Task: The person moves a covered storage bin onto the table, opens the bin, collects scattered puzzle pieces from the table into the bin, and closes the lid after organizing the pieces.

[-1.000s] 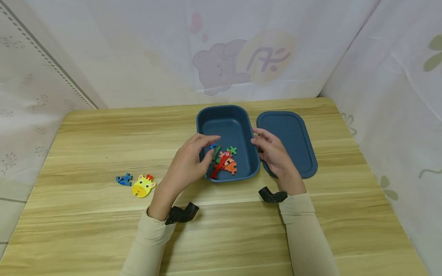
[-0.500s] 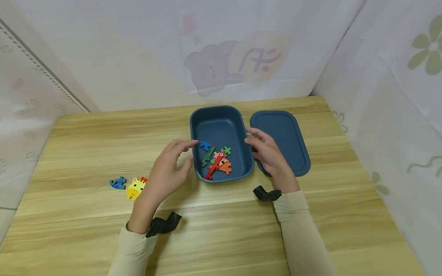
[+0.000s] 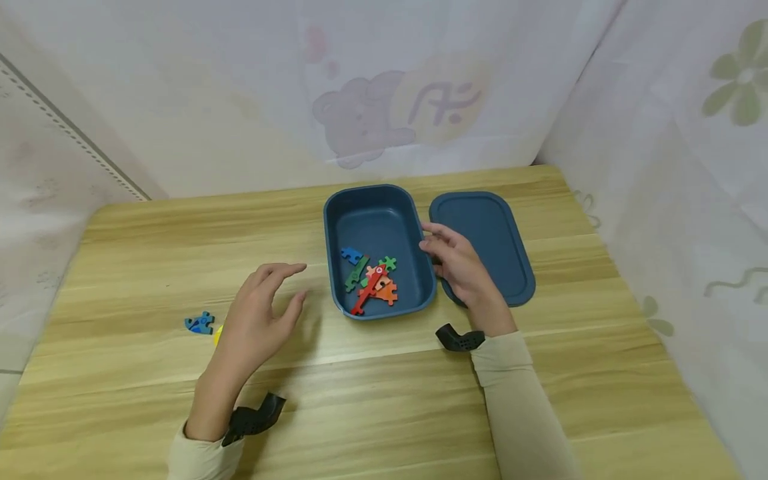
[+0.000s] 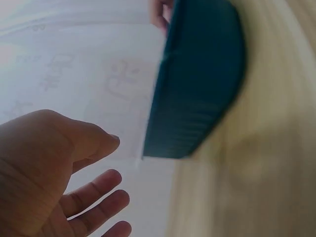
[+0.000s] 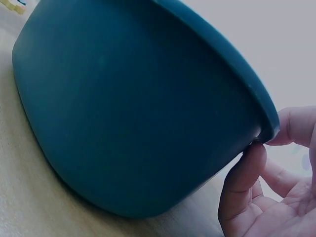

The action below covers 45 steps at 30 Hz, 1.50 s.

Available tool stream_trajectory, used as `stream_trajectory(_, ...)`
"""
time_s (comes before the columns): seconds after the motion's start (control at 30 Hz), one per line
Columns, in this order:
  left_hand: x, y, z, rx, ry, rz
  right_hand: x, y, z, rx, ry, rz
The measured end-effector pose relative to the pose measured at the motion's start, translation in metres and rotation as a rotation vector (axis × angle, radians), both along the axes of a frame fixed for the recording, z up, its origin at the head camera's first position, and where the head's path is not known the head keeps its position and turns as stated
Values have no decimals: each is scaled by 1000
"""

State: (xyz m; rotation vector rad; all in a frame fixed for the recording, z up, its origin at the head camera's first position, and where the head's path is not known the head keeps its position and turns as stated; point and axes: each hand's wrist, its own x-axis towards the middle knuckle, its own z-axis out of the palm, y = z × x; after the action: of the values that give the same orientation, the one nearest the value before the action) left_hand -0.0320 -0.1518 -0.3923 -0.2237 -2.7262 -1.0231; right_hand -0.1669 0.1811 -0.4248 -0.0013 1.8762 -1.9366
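Note:
A dark blue rectangular box stands without its lid mid-table. Colourful puzzle pieces lie in its near left part, among them a red piece, a green one and a blue one. My right hand pinches the box's right rim, fingertips at the lip in the right wrist view. Left of the box, my left hand hovers over the table with thumb and fingers apart, holding nothing. Beyond it lies a blue puzzle piece. A yellow piece is mostly hidden behind the left hand.
The blue lid lies flat right of the box, partly behind the right hand. A pale printed curtain hangs behind the wooden table. Black wrist cameras sit on both wrists.
My left hand has withdrawn from over the box toward the left and nearer, now covering most of the yellow giraffe piece. The right hand keeps its place at the rim; the head view shifts slightly.

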Motion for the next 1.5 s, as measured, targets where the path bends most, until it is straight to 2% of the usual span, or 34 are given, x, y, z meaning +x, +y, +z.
stream_trajectory(0.2,10,-11,-10,-42,-4,17,-1,0,0,12,16,-13)
stream_trajectory(0.43,20,-20,-15,-56,-4,44,0,0,-5,14,5,-8)
stream_trajectory(0.7,36,-29,-25,-96,0,67,1,-1,-3,-28,22,10)
stream_trajectory(0.9,46,-38,-30,-133,-4,90,1,-2,0,-17,15,17)
stream_trajectory(1.33,54,-52,-37,-152,2,100,2,-3,-1,-6,-2,14)
stream_trajectory(1.5,52,-50,-42,-211,0,88,2,1,-3,7,7,17)
